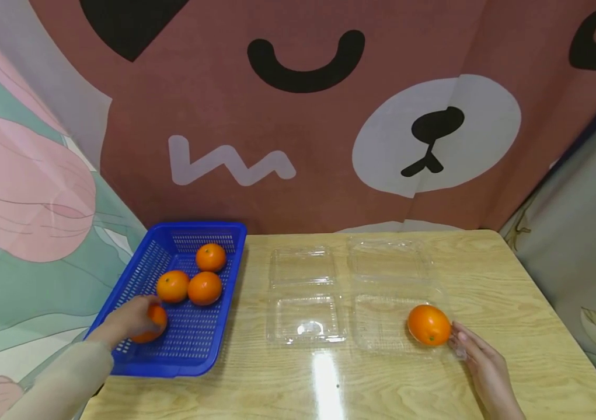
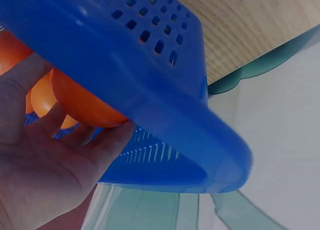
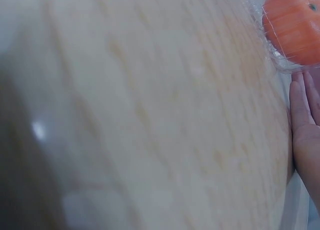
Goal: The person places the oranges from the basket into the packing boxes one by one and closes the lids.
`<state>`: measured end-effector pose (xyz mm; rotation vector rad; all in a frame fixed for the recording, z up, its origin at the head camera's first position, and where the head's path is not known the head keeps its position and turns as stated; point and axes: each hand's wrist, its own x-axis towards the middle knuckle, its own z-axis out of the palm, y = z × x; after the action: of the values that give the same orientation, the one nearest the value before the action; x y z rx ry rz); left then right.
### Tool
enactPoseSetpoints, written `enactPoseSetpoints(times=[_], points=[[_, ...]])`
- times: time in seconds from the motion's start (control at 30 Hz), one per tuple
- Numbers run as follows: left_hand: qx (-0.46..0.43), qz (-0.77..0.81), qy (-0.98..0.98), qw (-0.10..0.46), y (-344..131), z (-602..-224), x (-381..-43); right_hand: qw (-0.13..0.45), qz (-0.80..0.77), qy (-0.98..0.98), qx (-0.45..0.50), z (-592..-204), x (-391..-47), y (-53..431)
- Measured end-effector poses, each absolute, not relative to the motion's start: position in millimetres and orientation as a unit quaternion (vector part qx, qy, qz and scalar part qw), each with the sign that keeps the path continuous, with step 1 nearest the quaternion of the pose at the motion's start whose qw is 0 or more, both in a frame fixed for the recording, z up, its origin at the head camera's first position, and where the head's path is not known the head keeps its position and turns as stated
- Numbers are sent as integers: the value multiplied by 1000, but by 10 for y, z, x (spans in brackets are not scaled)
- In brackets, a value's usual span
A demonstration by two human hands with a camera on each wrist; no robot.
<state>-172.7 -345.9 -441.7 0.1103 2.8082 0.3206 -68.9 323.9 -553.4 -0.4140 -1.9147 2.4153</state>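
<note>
In the head view, my left hand (image 1: 131,319) reaches into a blue plastic basket (image 1: 212,366) and grips an orange (image 1: 145,336) near the basket's front left. The left wrist view shows fingers curled under that orange (image 2: 85,104), with the thumb against its side and the basket rim (image 2: 155,107) partly hiding it. Another orange (image 1: 429,325) sits in the right part of a clear plastic box (image 1: 382,329). Beside that box, my right hand (image 1: 487,364) touches its right edge with nearly straight fingers, as the right wrist view also shows.
Three more oranges (image 1: 205,288) lie in the basket. A second clear box (image 1: 305,318) lies on the wooden table (image 1: 255,385), left of the first. Two clear lids or trays (image 1: 389,261) lie behind them. A printed cloth (image 1: 329,128) hangs along the table's back edge.
</note>
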Motion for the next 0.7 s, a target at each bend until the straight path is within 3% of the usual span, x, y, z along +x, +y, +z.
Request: enactPoseSetpoints(times=[0.7], points=[[54,227,966,111,-3346,-4163,-1582,11,773,-620,-134,-5531,-684,3239]])
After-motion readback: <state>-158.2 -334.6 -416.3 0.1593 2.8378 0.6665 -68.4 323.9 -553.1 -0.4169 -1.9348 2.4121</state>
